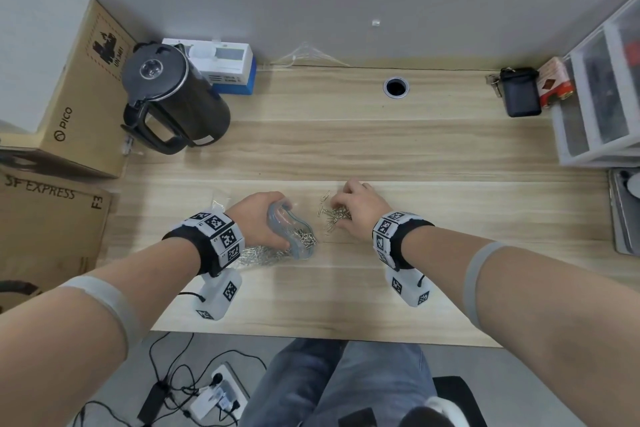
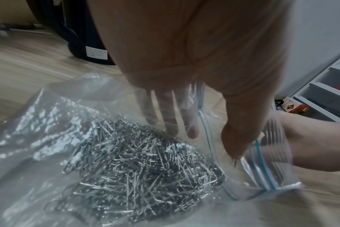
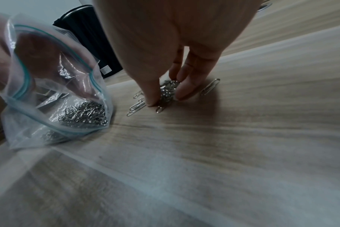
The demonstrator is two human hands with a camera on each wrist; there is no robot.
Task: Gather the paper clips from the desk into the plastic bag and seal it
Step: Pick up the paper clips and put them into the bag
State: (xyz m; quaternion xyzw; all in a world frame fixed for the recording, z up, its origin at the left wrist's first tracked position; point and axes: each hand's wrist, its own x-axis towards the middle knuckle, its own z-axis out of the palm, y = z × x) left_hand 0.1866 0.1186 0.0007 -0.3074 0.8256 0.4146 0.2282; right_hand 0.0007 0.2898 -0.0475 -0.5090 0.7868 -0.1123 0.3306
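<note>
The left hand (image 1: 258,218) grips the mouth of the bag (image 2: 49,138), fingers inside the opening and thumb on the outer lip, holding the blue-striped zip edge spread wide. The bag lies on the counter (image 1: 346,281) beneath and behind this hand, its opening turned toward the right hand. A heap of clips (image 2: 138,165) already fills the bag below the left fingers (image 2: 171,119).

The right hand (image 1: 353,210) sits just beside the bag's mouth, pressed down on the counter. Its thumb and fingers curl round a small bunch of loose clips (image 3: 168,92), pinching them together. A few single clips lie on the counter at the thumb side of this hand, between it and the bag, and one more rests just past the fingers on the far side.

A black kettle (image 1: 173,97) stands well beyond the left hand.
</note>
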